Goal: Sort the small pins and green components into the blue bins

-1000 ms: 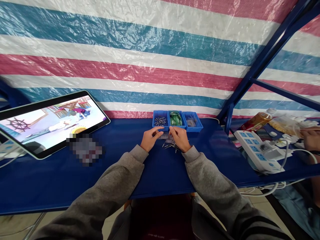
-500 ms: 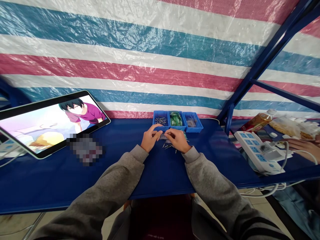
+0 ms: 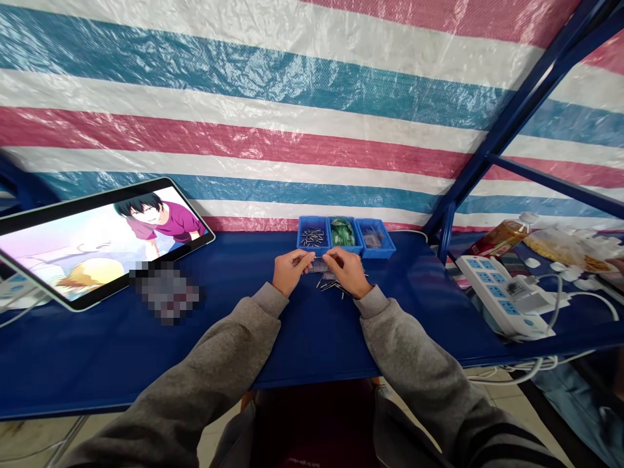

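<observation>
My left hand [image 3: 290,270] and my right hand [image 3: 349,269] face each other over the table, fingertips pinched and a short gap apart. Between them is a small clear plastic bag [image 3: 319,266], its edges caught in the fingers. Just below lies a loose pile of thin metal screws [image 3: 333,285], partly beside my right hand. Behind the hands stand three joined blue bins. Similar screws [image 3: 313,236] fill the left bin, green plastic pieces or packets [image 3: 342,233] the middle one, and clear small bags [image 3: 373,238] the right one.
A tablet [image 3: 107,240] playing a cartoon leans at the left, with a blurred-out item [image 3: 168,292] before it. At right are a white power strip [image 3: 507,299] with cables, a blue metal post [image 3: 446,231] and bagged food [image 3: 560,250]. A striped tarp [image 3: 312,130] hangs behind.
My left index finger has come down from its raised position to pinch with the thumb. At far right, another person's hand has drawn back from beside the power strip.
</observation>
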A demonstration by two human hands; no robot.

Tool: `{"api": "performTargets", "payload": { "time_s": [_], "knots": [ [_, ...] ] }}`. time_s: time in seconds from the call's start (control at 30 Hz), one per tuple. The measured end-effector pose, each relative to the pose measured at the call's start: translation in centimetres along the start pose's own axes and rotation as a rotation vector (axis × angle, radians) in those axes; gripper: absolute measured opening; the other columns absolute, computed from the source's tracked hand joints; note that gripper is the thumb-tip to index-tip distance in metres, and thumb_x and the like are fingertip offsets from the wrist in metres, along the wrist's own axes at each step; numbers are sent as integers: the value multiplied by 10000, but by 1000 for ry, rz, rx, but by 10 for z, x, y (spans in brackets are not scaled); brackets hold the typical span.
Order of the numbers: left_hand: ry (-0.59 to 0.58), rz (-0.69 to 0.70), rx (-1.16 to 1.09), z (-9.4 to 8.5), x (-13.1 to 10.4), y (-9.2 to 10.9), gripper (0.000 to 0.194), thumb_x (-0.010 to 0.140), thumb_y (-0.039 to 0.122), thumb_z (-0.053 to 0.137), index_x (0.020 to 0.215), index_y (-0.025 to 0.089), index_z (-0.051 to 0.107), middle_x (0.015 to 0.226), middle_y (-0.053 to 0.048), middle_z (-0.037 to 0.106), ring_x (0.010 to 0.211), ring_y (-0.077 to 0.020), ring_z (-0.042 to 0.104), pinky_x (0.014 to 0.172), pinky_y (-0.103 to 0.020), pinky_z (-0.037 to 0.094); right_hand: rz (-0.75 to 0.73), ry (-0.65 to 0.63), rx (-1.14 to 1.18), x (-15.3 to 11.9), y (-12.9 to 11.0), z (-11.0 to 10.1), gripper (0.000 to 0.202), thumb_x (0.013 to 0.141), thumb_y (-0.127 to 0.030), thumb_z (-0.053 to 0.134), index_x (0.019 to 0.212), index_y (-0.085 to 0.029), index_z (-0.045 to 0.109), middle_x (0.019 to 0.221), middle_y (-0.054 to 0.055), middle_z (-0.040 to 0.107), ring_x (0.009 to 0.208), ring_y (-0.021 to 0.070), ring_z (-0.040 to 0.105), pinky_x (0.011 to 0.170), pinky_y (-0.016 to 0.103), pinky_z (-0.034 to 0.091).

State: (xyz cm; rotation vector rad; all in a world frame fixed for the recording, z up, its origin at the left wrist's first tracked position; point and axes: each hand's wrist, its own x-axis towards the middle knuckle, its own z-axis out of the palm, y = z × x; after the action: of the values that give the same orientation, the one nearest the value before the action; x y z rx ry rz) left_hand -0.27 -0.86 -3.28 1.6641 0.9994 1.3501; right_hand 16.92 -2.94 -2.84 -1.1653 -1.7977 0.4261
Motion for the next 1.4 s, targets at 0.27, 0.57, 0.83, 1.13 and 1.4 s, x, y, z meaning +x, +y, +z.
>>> {"api": "performTargets", "payload": {
  "time_s": [0.27,0.57,0.83,1.13,1.4],
  "knots": [
    [-2,-80,-181,3,-1,0,343,704,466,740,774,131,717,657,-49,683,542,-139,586,482,-251,480,-21,16,17,0,1,0,346,943,-446,442,773,-194,607,621,-4,564,552,134,505,579,253,395],
    [46,-101,-227,5,0,-1,326,710,446,741,792,134,695,860,-95,735,727,-199,661,559,-277,515,-57,-22,-30,1,-1,2,399,937,-465,461,747,-189,676,667,33,652,579,156,553,599,268,408],
    [-42,25,19,-2,1,0,304,836,450,607,887,163,693,827,-70,710,697,-173,642,555,-249,471,-15,150,-79,1,1,-1,398,952,-429,424,789,-185,694,704,52,682,640,184,604,634,286,431],
    [-59,-19,-12,-1,-1,-3,304,808,428,651,909,148,713,510,14,594,392,-85,434,430,-223,382,-97,33,-26,0,1,-1,261,893,-410,562,854,-187,692,673,25,592,575,144,517,594,272,432],
    [-78,-58,-70,-2,-1,4,359,806,475,638,942,145,674,511,20,591,390,-77,441,416,-206,382,-135,-25,0,1,2,0,279,925,-393,505,795,-183,635,686,19,582,593,136,513,597,256,418]
  ]
}}
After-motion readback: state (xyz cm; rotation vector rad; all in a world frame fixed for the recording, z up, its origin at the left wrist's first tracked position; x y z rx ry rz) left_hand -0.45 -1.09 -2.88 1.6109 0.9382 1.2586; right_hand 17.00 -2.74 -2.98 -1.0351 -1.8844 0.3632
